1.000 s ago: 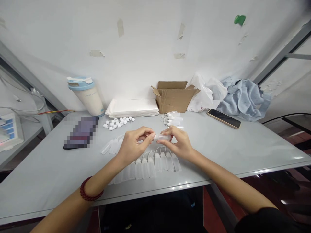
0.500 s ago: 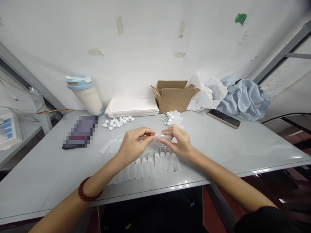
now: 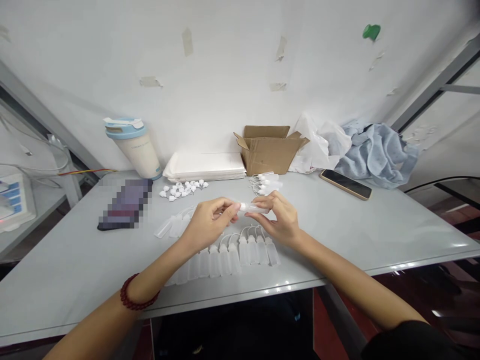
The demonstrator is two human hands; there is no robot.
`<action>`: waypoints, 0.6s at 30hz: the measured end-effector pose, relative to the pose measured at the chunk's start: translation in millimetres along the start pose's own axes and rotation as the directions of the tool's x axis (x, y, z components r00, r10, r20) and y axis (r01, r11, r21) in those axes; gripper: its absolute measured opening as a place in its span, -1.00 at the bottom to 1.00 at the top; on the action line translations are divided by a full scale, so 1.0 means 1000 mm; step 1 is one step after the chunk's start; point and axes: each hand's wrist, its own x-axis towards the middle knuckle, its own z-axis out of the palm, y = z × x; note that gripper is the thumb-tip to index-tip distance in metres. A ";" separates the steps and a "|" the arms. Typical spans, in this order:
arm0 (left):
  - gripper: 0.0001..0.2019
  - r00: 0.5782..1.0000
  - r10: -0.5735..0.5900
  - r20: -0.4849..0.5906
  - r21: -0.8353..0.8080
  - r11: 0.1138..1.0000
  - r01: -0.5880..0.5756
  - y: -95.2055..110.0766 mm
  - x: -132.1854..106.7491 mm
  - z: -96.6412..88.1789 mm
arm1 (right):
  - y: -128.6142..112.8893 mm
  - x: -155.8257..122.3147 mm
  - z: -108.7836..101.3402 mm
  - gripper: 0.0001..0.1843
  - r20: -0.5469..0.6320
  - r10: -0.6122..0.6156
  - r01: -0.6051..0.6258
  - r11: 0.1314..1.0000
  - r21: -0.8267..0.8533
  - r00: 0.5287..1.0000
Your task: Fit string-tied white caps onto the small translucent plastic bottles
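A small translucent plastic bottle (image 3: 253, 207) lies level between my two hands above the table. My right hand (image 3: 279, 216) is closed around its body, thumb below and fingers above. At the bottle's white neck end, my left hand (image 3: 210, 220) is closed in a pinch; its fingertips partly hide the cap there. Below my hands lies a row of similar bottles (image 3: 224, 260) with thin looped straps at their tops. More bottles (image 3: 174, 226) lie partly behind my left hand. Several loose white caps (image 3: 182, 190) are heaped beyond it.
Along the wall stand a blue-lidded cup (image 3: 135, 150), a stack of white sheets or envelopes (image 3: 206, 165), an open cardboard box (image 3: 270, 155), a white plastic bag (image 3: 318, 142) and a blue cloth (image 3: 378, 155). A phone (image 3: 347, 184) lies right; a blurred dark device (image 3: 127, 205) lies left. More bottles (image 3: 270, 182) are near the box.
The left fingers have curled further around the neck end, and more white shows at the bottle's end. The bottle and right hand have shifted slightly right.
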 end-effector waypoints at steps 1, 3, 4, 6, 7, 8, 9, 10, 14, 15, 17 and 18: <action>-0.69 0.999 -0.009 0.038 -0.005 1.000 0.009 0.001 0.000 -0.001 | 0.000 0.000 0.000 -0.79 -0.003 -0.026 0.026 1.000 -0.011 1.000; -0.65 0.995 -0.011 0.102 -0.013 1.000 0.013 0.004 0.001 -0.002 | 0.000 -0.001 0.001 -0.79 0.004 -0.075 0.075 0.997 -0.033 0.997; -0.65 0.993 -0.007 0.122 -0.017 1.000 0.009 0.005 0.000 -0.002 | 0.001 -0.002 0.001 -0.79 0.010 -0.093 0.093 0.995 -0.043 0.996; -0.68 0.990 0.005 0.138 -0.014 1.000 -0.003 0.007 0.000 -0.002 | 0.002 -0.002 0.002 -0.81 0.023 -0.113 0.114 0.992 -0.057 0.993; -0.71 0.991 0.017 0.131 -0.002 1.000 -0.017 0.007 -0.001 -0.002 | 0.002 -0.003 0.002 -0.81 0.028 -0.115 0.117 0.992 -0.056 0.993; -0.75 0.992 0.037 0.117 0.020 0.999 -0.039 0.006 -0.001 -0.002 | 0.003 -0.003 0.002 -0.82 0.032 -0.113 0.115 0.992 -0.047 0.993; -0.78 0.993 0.065 0.097 0.051 0.996 -0.070 0.005 -0.002 -0.002 | 0.003 -0.003 0.002 -0.82 0.035 -0.106 0.107 0.994 -0.032 0.994; -0.81 0.992 0.099 0.075 0.088 0.991 -0.105 0.003 -0.002 -0.002 | 0.003 -0.003 0.002 -0.81 0.040 -0.093 0.094 0.996 -0.013 0.995; -0.81 0.981 0.191 0.042 0.169 0.966 -0.195 -0.002 -0.002 -0.002 | 0.003 -0.004 0.001 -0.81 0.079 -0.018 0.015 0.999 0.038 0.997; -0.80 0.981 0.185 0.052 0.157 0.969 -0.191 -0.002 -0.001 -0.002 | 0.003 -0.004 0.001 -0.81 0.086 -0.007 0.004 0.999 0.037 0.996; -0.76 0.987 0.137 0.087 0.120 0.982 -0.147 -0.001 0.000 -0.003 | 0.002 -0.003 0.001 -0.81 0.090 -0.010 0.008 1.000 0.026 0.996; -0.72 0.989 0.101 0.105 0.103 0.988 -0.112 0.000 0.000 -0.003 | 0.002 -0.003 0.001 -0.82 0.087 -0.022 0.021 1.000 0.016 0.996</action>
